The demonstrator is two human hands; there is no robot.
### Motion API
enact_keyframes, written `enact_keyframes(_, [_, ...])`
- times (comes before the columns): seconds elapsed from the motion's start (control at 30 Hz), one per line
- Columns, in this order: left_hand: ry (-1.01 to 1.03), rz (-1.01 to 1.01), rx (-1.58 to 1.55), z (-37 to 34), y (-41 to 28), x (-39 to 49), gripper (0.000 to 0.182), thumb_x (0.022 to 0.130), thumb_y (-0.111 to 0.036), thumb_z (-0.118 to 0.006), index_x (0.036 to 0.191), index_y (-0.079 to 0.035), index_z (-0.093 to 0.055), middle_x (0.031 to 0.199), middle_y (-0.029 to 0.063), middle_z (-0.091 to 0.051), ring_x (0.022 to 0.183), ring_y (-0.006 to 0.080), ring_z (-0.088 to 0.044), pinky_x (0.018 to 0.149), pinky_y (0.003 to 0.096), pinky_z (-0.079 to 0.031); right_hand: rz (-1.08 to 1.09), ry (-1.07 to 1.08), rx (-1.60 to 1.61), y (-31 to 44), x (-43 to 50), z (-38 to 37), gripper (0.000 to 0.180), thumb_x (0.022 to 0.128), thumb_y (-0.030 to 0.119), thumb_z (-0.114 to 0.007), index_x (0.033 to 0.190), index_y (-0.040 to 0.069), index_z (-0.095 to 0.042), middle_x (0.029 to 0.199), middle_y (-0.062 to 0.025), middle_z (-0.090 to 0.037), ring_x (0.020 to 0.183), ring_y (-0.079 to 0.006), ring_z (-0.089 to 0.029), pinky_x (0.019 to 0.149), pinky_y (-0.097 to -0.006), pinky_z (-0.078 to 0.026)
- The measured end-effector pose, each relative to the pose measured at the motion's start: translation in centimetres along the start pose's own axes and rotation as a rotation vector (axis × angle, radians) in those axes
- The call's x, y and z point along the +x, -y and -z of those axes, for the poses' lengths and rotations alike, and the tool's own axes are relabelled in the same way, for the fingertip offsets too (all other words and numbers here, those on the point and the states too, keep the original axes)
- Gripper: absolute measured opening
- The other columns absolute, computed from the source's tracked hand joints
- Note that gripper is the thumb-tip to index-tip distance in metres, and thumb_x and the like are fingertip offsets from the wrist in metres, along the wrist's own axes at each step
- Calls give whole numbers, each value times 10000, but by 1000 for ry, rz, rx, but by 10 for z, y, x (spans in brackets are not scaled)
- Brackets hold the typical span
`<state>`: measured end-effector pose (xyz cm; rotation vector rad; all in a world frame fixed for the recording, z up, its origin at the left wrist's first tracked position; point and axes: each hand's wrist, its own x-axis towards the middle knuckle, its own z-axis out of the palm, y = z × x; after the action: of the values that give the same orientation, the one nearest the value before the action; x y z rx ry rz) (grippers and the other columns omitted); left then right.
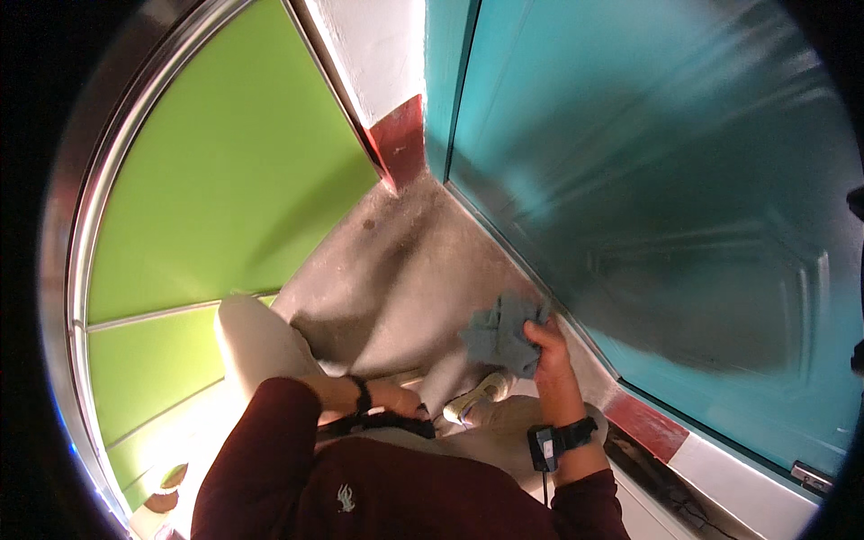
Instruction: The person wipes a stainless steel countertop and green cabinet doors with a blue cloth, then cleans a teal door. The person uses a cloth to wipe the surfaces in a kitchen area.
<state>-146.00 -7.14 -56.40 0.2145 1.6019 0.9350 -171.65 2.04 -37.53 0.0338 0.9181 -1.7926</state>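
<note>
A crumpled grey-blue cloth (pixel 503 334) is gripped in my right hand (pixel 553 347), its thumb pressed over the near side. The cloth hangs above the concrete floor, close to the bottom edge of a teal panelled door (pixel 641 202). My left hand (pixel 398 397) rests low in front of my body, beside a black strap-like item (pixel 385 424) at my lap. Its fingertips are partly hidden there, so whether they hold that item is unclear. Both wrists wear black bands; the right one carries a small box with a cable.
Bright green panels (pixel 236 169) in a metal frame rise on the left. A white wall with a red base (pixel 399 142) separates them from the teal door. Concrete floor (pixel 398 270) lies between. My shoe (pixel 476 398) is below the cloth; a plant pot (pixel 162 501) stands lower left.
</note>
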Motion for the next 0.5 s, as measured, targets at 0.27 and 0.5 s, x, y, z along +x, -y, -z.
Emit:
enact_keyframes(0.27, [168,167,111,53,-81,13,342,880,-255,-410,1077,-50,-599,1095,67,-576,858,268,-520,693,401,-449,59,-40,-272,30,0,-9,478,747,166,-649,1159,-31,-511,1073,-123,-598,955,-245,-588,857,-362,-466])
enact_keyframes(0.5, [-12,63,687,101,-134,-47,544,803,-458,-572,1115,-12,-575,1102,151,-605,1009,351,-564,850,451,-437,148,-107,-197,27,-54,36,436,805,165,-588,1197,-3,-495,1101,-107,-592,1001,-265,-565,897,-383,-440])
